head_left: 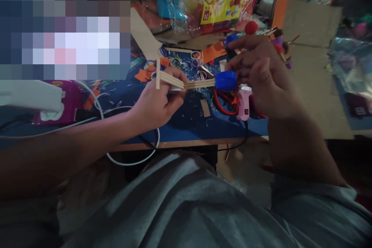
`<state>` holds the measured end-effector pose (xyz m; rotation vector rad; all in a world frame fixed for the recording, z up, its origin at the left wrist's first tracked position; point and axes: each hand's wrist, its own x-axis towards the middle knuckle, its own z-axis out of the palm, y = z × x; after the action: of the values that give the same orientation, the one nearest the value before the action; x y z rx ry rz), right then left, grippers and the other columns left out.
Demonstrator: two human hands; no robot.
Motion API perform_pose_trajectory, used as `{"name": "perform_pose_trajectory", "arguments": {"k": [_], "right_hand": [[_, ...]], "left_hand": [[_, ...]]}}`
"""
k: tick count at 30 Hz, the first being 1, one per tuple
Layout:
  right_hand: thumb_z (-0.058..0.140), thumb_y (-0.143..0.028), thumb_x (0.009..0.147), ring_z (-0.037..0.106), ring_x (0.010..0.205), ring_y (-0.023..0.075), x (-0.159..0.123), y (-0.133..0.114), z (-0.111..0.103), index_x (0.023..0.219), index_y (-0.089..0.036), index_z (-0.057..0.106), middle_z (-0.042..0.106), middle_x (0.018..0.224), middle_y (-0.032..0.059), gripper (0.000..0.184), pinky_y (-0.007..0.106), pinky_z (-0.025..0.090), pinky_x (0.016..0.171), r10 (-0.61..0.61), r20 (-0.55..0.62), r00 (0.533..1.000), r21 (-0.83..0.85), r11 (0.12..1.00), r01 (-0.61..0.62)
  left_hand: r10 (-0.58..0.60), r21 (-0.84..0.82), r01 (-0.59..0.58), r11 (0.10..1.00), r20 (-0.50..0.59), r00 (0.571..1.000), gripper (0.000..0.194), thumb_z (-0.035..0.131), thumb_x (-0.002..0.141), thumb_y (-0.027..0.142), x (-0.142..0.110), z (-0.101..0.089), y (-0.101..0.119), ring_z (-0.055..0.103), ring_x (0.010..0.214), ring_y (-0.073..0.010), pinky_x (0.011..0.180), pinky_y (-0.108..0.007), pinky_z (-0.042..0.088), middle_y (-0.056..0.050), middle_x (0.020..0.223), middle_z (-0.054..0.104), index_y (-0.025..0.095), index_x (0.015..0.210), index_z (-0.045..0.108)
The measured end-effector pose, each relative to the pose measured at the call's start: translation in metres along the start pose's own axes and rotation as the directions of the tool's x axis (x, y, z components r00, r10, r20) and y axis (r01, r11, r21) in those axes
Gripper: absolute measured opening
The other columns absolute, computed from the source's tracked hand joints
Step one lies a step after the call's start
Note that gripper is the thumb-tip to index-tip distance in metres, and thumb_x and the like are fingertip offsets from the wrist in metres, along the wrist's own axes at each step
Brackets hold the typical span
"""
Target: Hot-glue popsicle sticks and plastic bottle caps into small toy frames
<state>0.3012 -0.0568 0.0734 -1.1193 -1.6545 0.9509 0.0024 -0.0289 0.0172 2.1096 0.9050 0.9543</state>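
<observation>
My left hand (158, 97) is closed around a small frame of thin pale wooden sticks (199, 83), joined side by side with a bend in the middle. A short crosspiece (158, 73) stands at its left end, and a blue bottle cap (226, 81) is at its right end. Something white shows under the left fingers; its kind is unclear. Beside the cap, my right hand (261, 71) is open, with the fingers apart and curved. Its fingertips are close to the cap; whether they touch it I cannot tell. Another blue cap (231, 40) appears just beyond the index fingertip.
On the blue tabletop (186, 124) lie a pink glue gun (244, 102), red-handled scissors (223, 106), rubber bands (175, 61) and orange scraps (213, 52). Plastic bags (221, 7) fill the back. Cardboard (314, 85) stands right; a white cable (158, 139) loops over the front edge.
</observation>
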Motion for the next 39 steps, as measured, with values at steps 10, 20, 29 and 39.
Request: {"name": "perform_pose_trajectory", "arguments": {"k": [10,20,29,39], "right_hand": [[0.082,-0.059,0.093,0.068,0.076,0.0268,-0.085,0.024,-0.022,0.091,-0.024,0.077,0.077,0.081,0.0078,0.036,0.042,0.047,0.075,0.285,-0.471,0.835,-0.662,0.511,-0.548],[0.077,-0.047,0.088,0.061,0.070,0.0232,-0.081,0.033,0.000,0.078,-0.028,0.059,0.069,0.073,0.0038,0.028,0.039,0.044,0.071,0.276,-0.478,0.834,-0.636,0.545,-0.545],[0.085,-0.046,0.076,0.074,0.080,0.0273,-0.072,0.038,-0.006,0.107,-0.027,0.070,0.078,0.096,0.0062,0.040,0.041,0.060,0.072,0.176,-0.643,0.746,-0.127,0.936,-0.330],[0.079,-0.048,0.075,0.067,0.065,0.0248,0.005,0.031,-0.004,0.108,-0.035,0.065,0.071,0.085,-0.0011,0.038,0.040,0.051,0.055,0.135,-0.025,0.991,0.293,0.948,-0.122]], "left_hand": [[0.018,0.136,-0.043,0.990,0.178,0.984,0.019,0.059,0.108,0.027,0.002,0.001,-0.009,0.076,0.116,-0.0311,0.110,-0.046,0.061,-0.015,0.124,0.078,0.018,0.121,0.068],[0.000,0.214,-0.048,0.976,0.220,0.975,0.023,0.053,0.111,0.031,0.003,0.001,-0.011,0.075,0.124,-0.0358,0.116,-0.052,0.060,-0.020,0.134,0.078,0.017,0.119,0.069],[-0.224,-0.061,0.243,0.968,0.217,0.950,0.025,0.069,0.099,0.038,0.010,-0.003,0.001,0.063,0.079,-0.0224,0.078,-0.036,0.051,-0.001,0.086,0.066,0.019,0.116,0.070],[-0.390,-0.419,0.459,0.783,0.244,0.888,0.028,0.075,0.091,0.038,0.010,0.007,0.004,0.059,0.073,-0.0172,0.067,-0.031,0.046,0.000,0.083,0.066,0.020,0.110,0.067]]}}
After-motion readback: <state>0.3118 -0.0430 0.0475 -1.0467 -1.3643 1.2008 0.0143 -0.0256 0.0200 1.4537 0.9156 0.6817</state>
